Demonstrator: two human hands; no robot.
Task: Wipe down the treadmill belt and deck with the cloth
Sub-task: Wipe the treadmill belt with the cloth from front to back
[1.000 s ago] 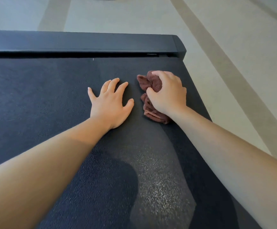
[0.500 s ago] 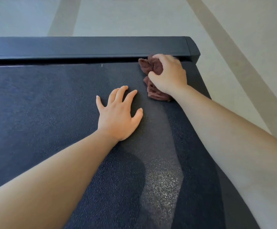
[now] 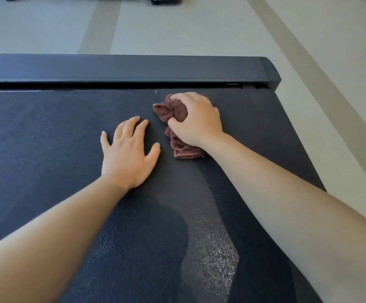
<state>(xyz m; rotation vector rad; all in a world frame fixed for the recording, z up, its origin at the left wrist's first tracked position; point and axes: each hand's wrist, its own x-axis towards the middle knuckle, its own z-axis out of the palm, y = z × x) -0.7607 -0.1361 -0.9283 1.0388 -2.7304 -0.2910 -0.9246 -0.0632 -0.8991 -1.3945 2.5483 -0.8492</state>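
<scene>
The black textured treadmill belt (image 3: 46, 138) fills most of the head view. A smooth black deck bar (image 3: 123, 68) runs across its far end. My right hand (image 3: 197, 121) presses a bunched brown cloth (image 3: 173, 110) onto the belt, a little short of the bar. The cloth sticks out to the left of the hand and below it. My left hand (image 3: 127, 154) lies flat on the belt just left of the cloth, fingers spread, holding nothing.
Pale floor (image 3: 199, 25) with darker stripes lies beyond the bar and along the belt's right edge (image 3: 297, 132). Dark feet of some other equipment (image 3: 164, 0) show at the top of the view.
My right hand has drawn the cloth back from the deck bar toward me and slightly left. My left hand stays flat on the belt.
</scene>
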